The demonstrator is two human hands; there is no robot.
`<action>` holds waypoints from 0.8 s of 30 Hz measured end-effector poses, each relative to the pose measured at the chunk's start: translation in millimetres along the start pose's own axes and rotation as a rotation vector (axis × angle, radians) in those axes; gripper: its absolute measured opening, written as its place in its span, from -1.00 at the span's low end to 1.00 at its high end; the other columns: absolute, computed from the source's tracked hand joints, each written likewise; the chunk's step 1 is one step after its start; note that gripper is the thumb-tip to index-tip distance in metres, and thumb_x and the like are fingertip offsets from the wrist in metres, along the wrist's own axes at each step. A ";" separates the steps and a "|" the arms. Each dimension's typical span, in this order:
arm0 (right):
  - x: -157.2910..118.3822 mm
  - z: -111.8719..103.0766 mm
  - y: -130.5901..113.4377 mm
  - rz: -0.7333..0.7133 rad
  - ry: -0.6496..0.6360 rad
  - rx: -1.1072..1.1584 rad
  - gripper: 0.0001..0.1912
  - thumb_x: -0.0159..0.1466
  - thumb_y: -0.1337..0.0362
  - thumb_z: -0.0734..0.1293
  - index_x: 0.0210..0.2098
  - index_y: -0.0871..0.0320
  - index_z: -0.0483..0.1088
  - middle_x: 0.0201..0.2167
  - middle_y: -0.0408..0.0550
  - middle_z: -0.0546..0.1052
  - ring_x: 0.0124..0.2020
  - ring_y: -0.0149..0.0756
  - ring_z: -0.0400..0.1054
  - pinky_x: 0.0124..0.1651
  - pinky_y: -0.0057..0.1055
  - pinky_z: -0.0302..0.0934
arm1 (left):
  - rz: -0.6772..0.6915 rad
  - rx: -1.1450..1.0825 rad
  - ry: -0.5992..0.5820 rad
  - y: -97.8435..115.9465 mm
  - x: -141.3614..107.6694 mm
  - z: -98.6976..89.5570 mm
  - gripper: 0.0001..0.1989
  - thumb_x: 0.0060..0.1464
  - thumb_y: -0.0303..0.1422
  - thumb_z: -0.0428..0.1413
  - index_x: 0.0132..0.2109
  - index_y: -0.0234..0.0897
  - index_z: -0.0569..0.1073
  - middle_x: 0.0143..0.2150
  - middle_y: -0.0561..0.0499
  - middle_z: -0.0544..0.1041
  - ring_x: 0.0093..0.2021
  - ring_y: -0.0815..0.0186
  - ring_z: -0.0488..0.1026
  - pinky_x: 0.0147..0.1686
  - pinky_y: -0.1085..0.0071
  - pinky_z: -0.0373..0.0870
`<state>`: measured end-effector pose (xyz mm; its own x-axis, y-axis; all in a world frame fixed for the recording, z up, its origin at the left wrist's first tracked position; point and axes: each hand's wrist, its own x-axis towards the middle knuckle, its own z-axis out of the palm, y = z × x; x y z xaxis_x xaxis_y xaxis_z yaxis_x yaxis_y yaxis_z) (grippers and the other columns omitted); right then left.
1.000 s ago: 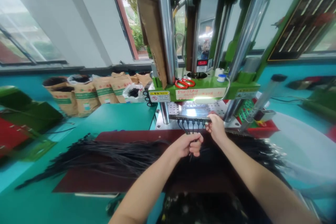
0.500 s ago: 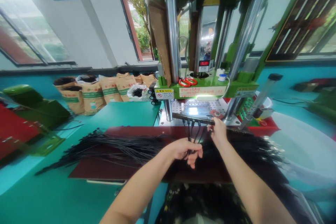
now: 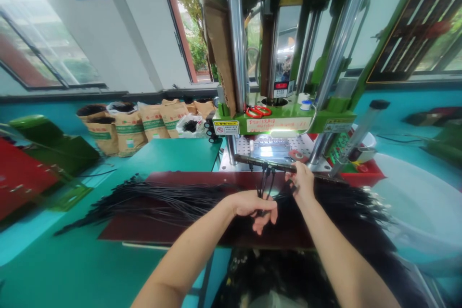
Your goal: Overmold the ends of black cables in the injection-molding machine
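My left hand (image 3: 256, 207) is closed round several thin black cables (image 3: 267, 184), whose upper ends run to a long dark bar (image 3: 247, 159). This bar lies slanting across the front of the press's metal bed (image 3: 225, 161). Near the bar's right end, my right hand (image 3: 303, 182) has its fingers wrapped on it, with a black cable piece hanging by the fingertips. Small black plugs sit along the bar's lower edge. Below both hands lies a dark red board (image 3: 144, 228) bearing a wide bundle of black cables (image 3: 169, 197) on the left.
The green press (image 3: 274, 126) rises in front, with red-handled scissors (image 3: 258, 111) on its ledge. More cables (image 3: 350, 204) lie at right, beside a large white tub (image 3: 415, 202) and a red tray (image 3: 371, 171). Filled paper sacks (image 3: 128, 130) stand behind the green table (image 3: 169, 154).
My left hand has dropped slightly with the cables. The hanging cables are grouped differently under the bar, and a cable piece now shows below my right fingers. The bar stays nearly in place.
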<state>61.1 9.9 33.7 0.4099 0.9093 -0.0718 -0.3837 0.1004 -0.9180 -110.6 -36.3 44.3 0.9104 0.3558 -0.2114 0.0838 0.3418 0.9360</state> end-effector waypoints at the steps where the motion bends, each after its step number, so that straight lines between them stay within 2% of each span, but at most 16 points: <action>1: -3.1 -1.5 -0.6 -0.011 -0.006 0.009 -0.86 0.05 0.21 0.27 -0.47 0.16 0.28 -0.79 -0.24 0.32 -0.81 -0.44 0.19 -0.82 -0.61 -0.05 | 0.043 -0.022 0.074 0.1 -0.8 0.4 -0.56 0.05 -0.04 -0.01 -0.35 -0.41 0.40 -0.75 0.12 0.24 -0.74 0.43 0.24 -0.66 0.48 0.25; 4: -10.4 -5.9 -0.6 -0.042 -0.047 0.031 -0.83 0.06 0.18 0.27 -0.43 0.17 0.29 -0.75 -0.20 0.37 -0.79 -0.42 0.21 -0.81 -0.59 -0.04 | 0.201 -0.160 0.325 -1.6 -1.2 -0.3 -0.58 0.08 0.00 -0.09 -0.33 -0.32 0.32 -0.79 0.21 0.16 -0.80 0.47 0.14 -0.65 0.46 0.27; 6: -11.1 -7.4 1.0 -0.033 -0.061 0.040 -0.82 0.05 0.18 0.28 -0.42 0.17 0.30 -0.74 -0.18 0.39 -0.78 -0.39 0.23 -0.80 -0.58 -0.03 | 0.228 -0.203 0.381 -2.6 -1.9 -0.3 -0.60 0.07 -0.01 -0.07 -0.40 -0.30 0.28 -0.81 0.23 0.12 -0.82 0.48 0.09 -0.65 0.45 0.28; 11: 2.5 -10.8 2.2 0.030 -0.001 0.053 -0.83 0.02 0.20 0.29 -0.43 0.17 0.28 -0.76 -0.18 0.37 -0.76 -0.41 0.24 -0.77 -0.58 0.04 | 0.037 0.035 0.143 -5.4 -14.7 11.1 -0.57 -0.02 -0.02 0.05 -0.49 -0.37 0.37 -0.76 0.09 0.28 -0.74 0.42 0.26 -0.59 0.45 0.24; 14: 8.8 -18.0 -0.9 0.023 0.002 0.037 -0.82 0.01 0.21 0.29 -0.42 0.17 0.28 -0.76 -0.19 0.37 -0.77 -0.42 0.22 -0.78 -0.59 0.01 | 0.067 0.077 0.163 -10.8 -22.5 17.8 -0.56 -0.01 -0.02 0.05 -0.48 -0.38 0.38 -0.74 0.08 0.28 -0.73 0.44 0.25 -0.61 0.48 0.18; 16: 8.7 -24.3 -2.1 0.018 -0.024 0.012 -0.81 0.00 0.21 0.30 -0.44 0.18 0.28 -0.76 -0.18 0.37 -0.78 -0.42 0.22 -0.78 -0.59 -0.02 | 0.210 0.008 0.249 -9.6 -29.1 17.4 -0.57 -0.01 -0.03 0.06 -0.53 -0.35 0.32 -0.78 0.15 0.19 -0.76 0.46 0.19 -0.61 0.46 0.20; 19: 7.5 -32.3 -1.7 0.043 -0.076 -0.051 -0.80 -0.01 0.21 0.31 -0.44 0.19 0.29 -0.77 -0.15 0.37 -0.78 -0.40 0.22 -0.79 -0.58 -0.02 | 0.572 -0.168 0.444 12.3 -56.0 7.1 -0.59 0.01 -0.07 0.06 -0.56 -0.30 0.21 -0.81 0.27 0.00 -0.82 0.53 0.02 -0.61 0.47 0.24; 21: 9.7 -35.0 -0.6 0.069 -0.109 -0.111 -0.80 -0.02 0.22 0.32 -0.43 0.21 0.30 -0.77 -0.13 0.38 -0.79 -0.39 0.22 -0.79 -0.58 -0.01 | 0.874 -0.313 0.666 39.4 -90.2 -7.9 -0.61 0.10 -0.14 -0.01 -0.55 -0.28 0.13 -0.79 0.31 -0.11 -0.82 0.59 -0.12 -0.61 0.53 0.22; 22: 12.0 -35.6 0.0 0.082 -0.126 -0.146 -0.80 -0.03 0.24 0.32 -0.43 0.22 0.31 -0.77 -0.12 0.38 -0.79 -0.38 0.22 -0.79 -0.58 -0.01 | 1.074 -0.370 0.810 54.1 -111.4 -18.1 -0.62 0.16 -0.17 -0.07 -0.54 -0.28 0.10 -0.78 0.31 -0.14 -0.82 0.61 -0.16 -0.62 0.58 0.18; 23: 15.0 -35.9 0.8 0.094 -0.141 -0.180 -0.80 -0.03 0.25 0.33 -0.42 0.23 0.32 -0.77 -0.12 0.38 -0.79 -0.38 0.22 -0.80 -0.58 -0.02 | 1.235 -0.418 0.943 67.8 -134.0 -30.0 -0.62 0.19 -0.18 -0.12 -0.52 -0.29 0.09 -0.77 0.30 -0.13 -0.81 0.61 -0.15 -0.61 0.62 0.17; 24: 18.4 -36.1 1.8 0.106 -0.158 -0.211 -0.79 -0.04 0.26 0.34 -0.43 0.24 0.33 -0.78 -0.11 0.37 -0.80 -0.38 0.22 -0.81 -0.58 -0.03 | 1.338 -0.455 1.064 79.3 -157.3 -43.0 -0.63 0.21 -0.18 -0.16 -0.51 -0.28 0.09 -0.76 0.29 -0.10 -0.80 0.61 -0.11 -0.60 0.64 0.17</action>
<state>97.9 12.3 16.7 0.2366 0.9635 -0.1251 -0.2299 -0.0696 -0.9707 -264.6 -27.8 139.6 -0.3937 0.8640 0.3139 -0.7057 -0.5029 0.4991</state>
